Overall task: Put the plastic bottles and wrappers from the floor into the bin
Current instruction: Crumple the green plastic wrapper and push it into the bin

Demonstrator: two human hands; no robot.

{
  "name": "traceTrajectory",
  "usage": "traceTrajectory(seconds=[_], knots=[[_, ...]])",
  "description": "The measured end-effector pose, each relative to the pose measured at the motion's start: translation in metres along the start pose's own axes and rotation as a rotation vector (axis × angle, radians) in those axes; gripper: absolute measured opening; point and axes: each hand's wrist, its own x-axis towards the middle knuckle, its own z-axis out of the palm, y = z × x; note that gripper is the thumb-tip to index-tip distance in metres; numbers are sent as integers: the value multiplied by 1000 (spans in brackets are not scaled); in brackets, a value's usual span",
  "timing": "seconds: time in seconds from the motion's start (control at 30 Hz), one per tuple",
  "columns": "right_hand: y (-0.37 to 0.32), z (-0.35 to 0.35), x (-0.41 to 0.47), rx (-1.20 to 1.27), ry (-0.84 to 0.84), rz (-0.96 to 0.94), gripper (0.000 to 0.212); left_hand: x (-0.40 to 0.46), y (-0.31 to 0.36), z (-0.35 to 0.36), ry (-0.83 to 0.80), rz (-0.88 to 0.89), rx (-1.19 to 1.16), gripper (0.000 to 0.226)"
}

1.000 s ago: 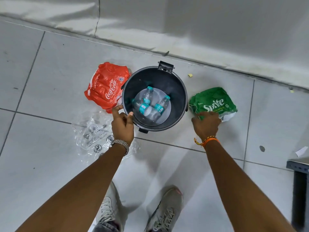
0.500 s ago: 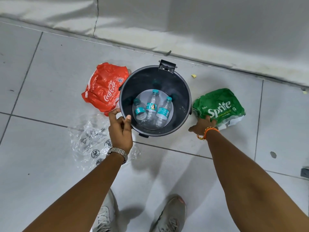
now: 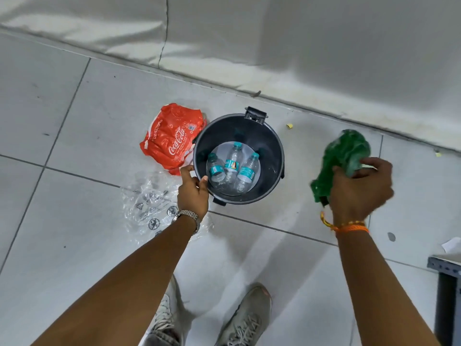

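Note:
A black round bin (image 3: 274,148) stands on the tiled floor with three clear plastic bottles (image 3: 233,168) lying in its bottom. My left hand (image 3: 192,193) grips the bin's near-left rim. My right hand (image 3: 359,191) is to the right of the bin, lifted off the floor and shut on a crumpled green Sprite wrapper (image 3: 341,156). A red Coca-Cola wrapper (image 3: 169,141) lies on the floor against the bin's left side. A clear plastic wrapper (image 3: 149,206) lies flat on the floor under my left wrist.
A wall base runs along the far side behind the bin. Small yellow scraps (image 3: 289,125) lie near it. A grey metal frame corner (image 3: 446,270) and a white paper scrap (image 3: 451,244) are at the right edge. My two shoes (image 3: 244,318) are at the bottom.
My right hand has closed on the green Sprite wrapper, crumpled it and lifted it off the floor. My left hand has stayed on the bin's rim.

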Motion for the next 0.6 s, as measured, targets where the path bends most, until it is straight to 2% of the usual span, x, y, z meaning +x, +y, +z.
traceTrajectory(seconds=[0.13,0.2,0.3,0.4,0.53,0.6], knots=[[-57,-35,-30,307,-23,-293,48,2,7,-6,-32,-71,66,37],[-72,-30,-63,378,-113,-448,51,2,8,-8,-51,-122,36,36],[-69,2,-110,319,-337,-775,41,3,6,-9,-79,-174,-55,36],[-55,46,-137,91,-580,-935,37,6,4,-10,-86,-159,-75,36],[-46,102,-141,-510,-855,-735,36,11,-2,-10,-120,-133,-116,38],[-40,127,-137,-725,-1021,-679,43,11,-5,-8,-124,-128,-129,40]])
